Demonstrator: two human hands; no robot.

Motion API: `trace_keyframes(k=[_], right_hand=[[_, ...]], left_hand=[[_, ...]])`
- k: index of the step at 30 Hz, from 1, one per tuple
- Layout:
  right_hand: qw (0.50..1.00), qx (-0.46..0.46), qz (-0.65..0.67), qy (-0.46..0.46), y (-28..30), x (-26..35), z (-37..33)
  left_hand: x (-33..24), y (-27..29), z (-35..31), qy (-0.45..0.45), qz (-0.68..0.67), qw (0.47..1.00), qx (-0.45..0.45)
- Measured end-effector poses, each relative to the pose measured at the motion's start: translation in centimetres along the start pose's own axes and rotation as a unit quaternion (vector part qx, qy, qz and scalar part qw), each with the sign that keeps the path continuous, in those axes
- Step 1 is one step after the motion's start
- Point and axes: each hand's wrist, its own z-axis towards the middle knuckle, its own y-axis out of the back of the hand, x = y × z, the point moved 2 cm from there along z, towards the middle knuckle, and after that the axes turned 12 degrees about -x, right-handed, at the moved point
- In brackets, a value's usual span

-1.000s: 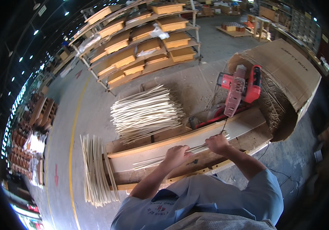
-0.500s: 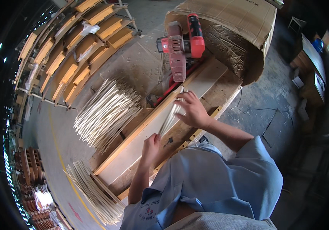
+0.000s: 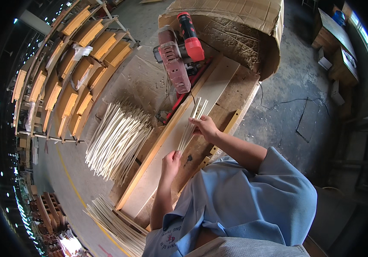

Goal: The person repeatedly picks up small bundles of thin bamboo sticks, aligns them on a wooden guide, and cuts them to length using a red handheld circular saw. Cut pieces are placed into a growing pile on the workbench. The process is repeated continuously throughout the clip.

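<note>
A small bunch of thin pale sticks slants over the light board of a workbench. My left hand is closed round the near end of the bunch. Farther up, my right hand pinches the same sticks between thumb and fingers, and their far ends fan slightly apart. Beyond them stands a red and black power saw with a translucent guard, apart from both hands. To the left lies a big pile of similar sticks.
A second bundle of sticks lies at the near left. An open cardboard box with offcuts inside stands behind the saw. A wooden fence runs along the bench. Racks of wooden parts stand far left; a cable crosses the floor at right.
My right hand has drawn back toward me and closed on the sticks; its fingers were spread over them before. The stick ends now sit away from the saw. The whole view has shifted.
</note>
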Motion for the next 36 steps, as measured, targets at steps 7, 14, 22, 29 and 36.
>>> trace_keyframes(k=[7, 14, 22, 29, 36], right_hand=[[0.995, -0.005, -0.028, -0.097, -0.8, 0.4, 0.6], [0.992, -0.049, -0.082, -0.082, -1.4, 0.8, 1.1], [0.995, -0.022, -0.04, -0.086, -0.6, -0.2, 1.7], [0.998, -0.038, 0.053, -0.022, 0.3, -0.7, 0.7], [0.996, -0.054, -0.076, -0.012, -0.4, 0.8, -0.6]], left_hand=[[1.8, 0.7, 1.3, 0.047, -0.036, 0.998, 0.003], [0.5, 2.1, 2.3, 0.093, -0.071, 0.992, 0.039], [-0.5, 2.3, 2.6, 0.079, -0.096, 0.991, 0.053], [-0.6, 1.5, 3.1, 0.081, -0.066, 0.993, 0.063], [0.4, 1.4, 3.0, 0.064, -0.096, 0.993, 0.041]])
